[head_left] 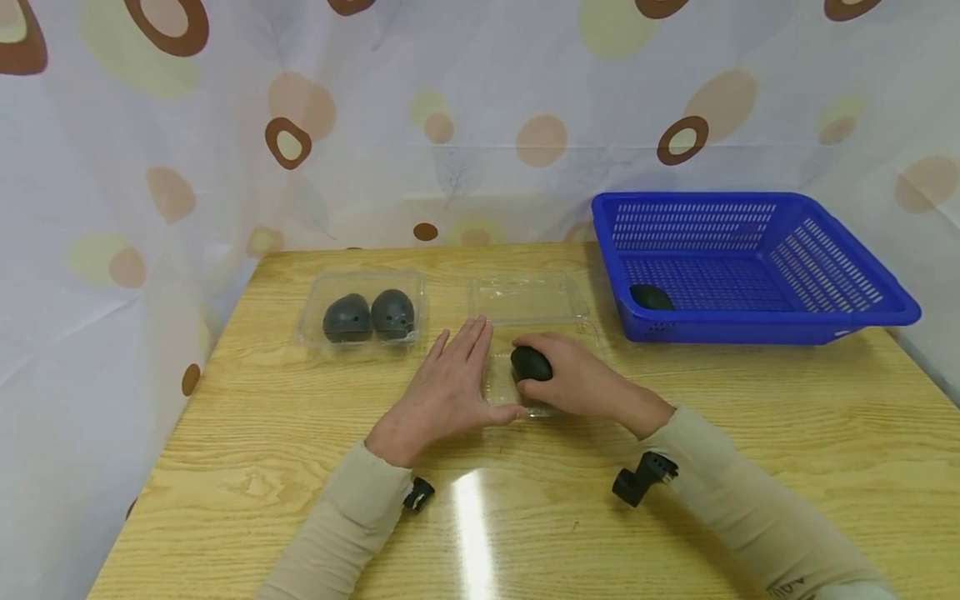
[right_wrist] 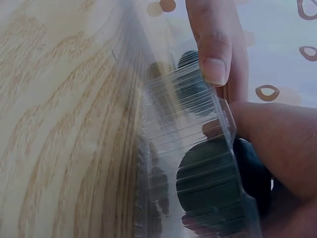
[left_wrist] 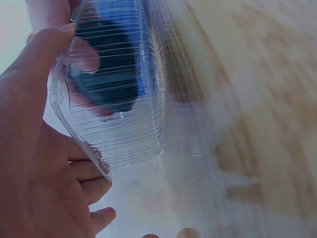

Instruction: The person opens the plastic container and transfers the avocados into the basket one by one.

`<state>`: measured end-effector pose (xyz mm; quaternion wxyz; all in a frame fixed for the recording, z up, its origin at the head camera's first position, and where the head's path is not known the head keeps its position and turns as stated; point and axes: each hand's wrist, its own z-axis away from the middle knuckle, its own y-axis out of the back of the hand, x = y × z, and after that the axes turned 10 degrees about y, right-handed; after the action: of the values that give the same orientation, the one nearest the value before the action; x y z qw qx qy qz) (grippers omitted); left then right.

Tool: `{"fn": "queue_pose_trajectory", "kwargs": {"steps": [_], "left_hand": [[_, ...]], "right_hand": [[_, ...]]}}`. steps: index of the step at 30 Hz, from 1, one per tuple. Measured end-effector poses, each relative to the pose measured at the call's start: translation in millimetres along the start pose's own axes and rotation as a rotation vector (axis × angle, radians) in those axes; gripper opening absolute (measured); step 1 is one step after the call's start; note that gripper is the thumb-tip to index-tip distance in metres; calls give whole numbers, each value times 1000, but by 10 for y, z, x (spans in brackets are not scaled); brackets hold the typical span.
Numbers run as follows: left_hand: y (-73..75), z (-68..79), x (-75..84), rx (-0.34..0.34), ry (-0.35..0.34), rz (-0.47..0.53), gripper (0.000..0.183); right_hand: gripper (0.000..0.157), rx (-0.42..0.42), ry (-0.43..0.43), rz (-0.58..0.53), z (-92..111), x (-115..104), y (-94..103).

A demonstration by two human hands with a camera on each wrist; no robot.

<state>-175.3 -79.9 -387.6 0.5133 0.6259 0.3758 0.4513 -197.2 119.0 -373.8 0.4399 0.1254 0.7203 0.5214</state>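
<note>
A dark green avocado [head_left: 531, 364] is gripped by my right hand [head_left: 570, 375], thumb on the near side and fingers on the far side. It is partly inside a clear plastic clamshell box [head_left: 498, 385], whose ribbed wall shows in front of it in the right wrist view. My left hand [head_left: 450, 387] rests along the box's left side with fingers straight. Its thumb [left_wrist: 47, 42] touches the near rim, and its fingertips [left_wrist: 94, 186] lie at the left rim. The box's lid [head_left: 528, 298] is folded back on the far side.
At the back left stands another clear box [head_left: 311, 321] with two dark avocados [head_left: 348, 318] in it. A blue slotted basket [head_left: 750, 327] stands at the back right, and one avocado [head_left: 651, 297] lies in its near left corner. A patterned curtain [head_left: 480, 108] hangs behind the wooden table [head_left: 262, 467].
</note>
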Motion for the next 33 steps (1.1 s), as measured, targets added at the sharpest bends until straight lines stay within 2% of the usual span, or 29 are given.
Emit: {"fn": "queue_pose_trajectory", "kwargs": {"steps": [9, 20, 27, 33], "left_hand": [[1, -11, 7, 6, -2, 0, 114], [-8, 3, -5, 15, -5, 3, 113], [-9, 6, -11, 6, 0, 17, 113], [-1, 2, -8, -9, 0, 26, 112]], "right_hand": [[59, 44, -33, -1, 31, -43, 109], [56, 94, -3, 0, 70, -30, 169], [54, 155, 48, -4, 120, -66, 252], [51, 173, -9, -62, 162, -87, 305]]}}
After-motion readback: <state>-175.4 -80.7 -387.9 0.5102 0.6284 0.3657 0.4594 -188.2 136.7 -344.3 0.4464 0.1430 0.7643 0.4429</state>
